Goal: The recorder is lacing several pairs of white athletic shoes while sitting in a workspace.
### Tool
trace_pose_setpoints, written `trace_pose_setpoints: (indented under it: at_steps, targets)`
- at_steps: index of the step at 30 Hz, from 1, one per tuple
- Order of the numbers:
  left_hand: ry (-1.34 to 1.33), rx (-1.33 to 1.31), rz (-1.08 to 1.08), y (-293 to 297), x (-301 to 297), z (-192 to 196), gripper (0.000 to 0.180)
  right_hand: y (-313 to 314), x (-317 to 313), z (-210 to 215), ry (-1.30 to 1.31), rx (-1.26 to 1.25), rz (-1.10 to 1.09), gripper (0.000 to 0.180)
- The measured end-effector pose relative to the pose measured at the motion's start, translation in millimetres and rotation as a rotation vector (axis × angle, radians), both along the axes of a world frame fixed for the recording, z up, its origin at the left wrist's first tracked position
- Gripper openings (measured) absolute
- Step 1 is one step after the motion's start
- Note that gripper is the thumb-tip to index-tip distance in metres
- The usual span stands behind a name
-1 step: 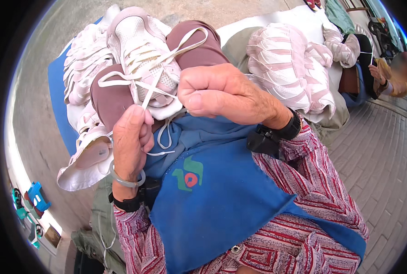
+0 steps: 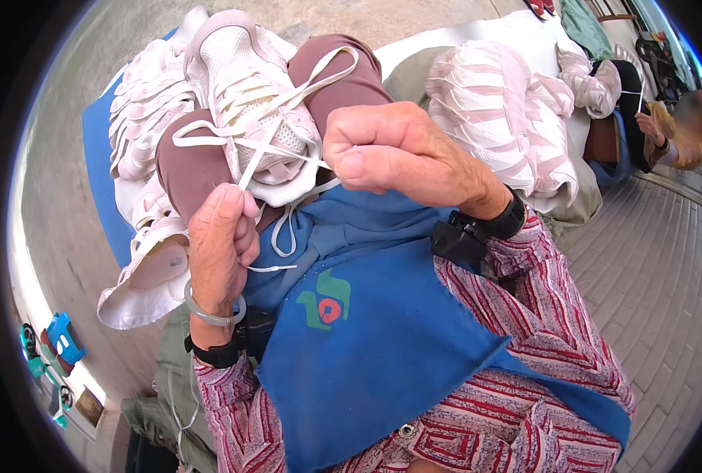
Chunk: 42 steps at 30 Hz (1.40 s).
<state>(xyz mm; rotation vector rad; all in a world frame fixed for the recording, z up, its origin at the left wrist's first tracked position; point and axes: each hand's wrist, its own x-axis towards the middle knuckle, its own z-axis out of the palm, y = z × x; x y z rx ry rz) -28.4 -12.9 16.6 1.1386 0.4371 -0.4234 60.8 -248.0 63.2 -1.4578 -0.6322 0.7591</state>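
Partly, the lace (image 2: 260, 155) is lost to view: one strand disappears under the thumb of the left hand (image 2: 223, 232), another into the right hand (image 2: 402, 156), whose curled fingertips are mostly out of sight. The sole of the pale pink-and-white shoe (image 2: 235, 71) is mostly hidden too. To the left hand's left, piled shoes (image 2: 148, 110) overlap too closely to count; a co-worker (image 2: 684, 130), far to the right hand's right, is small and blurred.

The left hand points away from the body, thumb and forefinger pinched on its strand. The right hand reaches in from the right as a fist, back upward, thumb along the bent forefinger, clamped on the other strand. The shoe lies across the lap, just beyond the left hand and left of the right hand.
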Motion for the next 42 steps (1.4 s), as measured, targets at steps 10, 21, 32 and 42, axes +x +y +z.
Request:
trace_pose_setpoints:
  at_steps: [10, 21, 32, 42]
  targets:
    - [-0.039, 0.363, -0.036, 49, -13, -7, 0.026, -4, 13, -36, -0.513, -0.240, -0.176, 0.008]
    - [-0.511, -0.428, 0.469, 89, -11, 0, 0.022, 4, 24, -50, -1.188, -0.510, -0.115, 0.010]
    - [-0.528, 0.748, -0.237, 43, 12, 18, 0.029, 4, 28, -61, -1.199, -0.480, -0.232, 0.010]
    - [-0.580, 0.981, -0.366, 58, 12, 36, 0.012, 9, 28, -58, -1.229, -0.510, -0.152, 0.009]
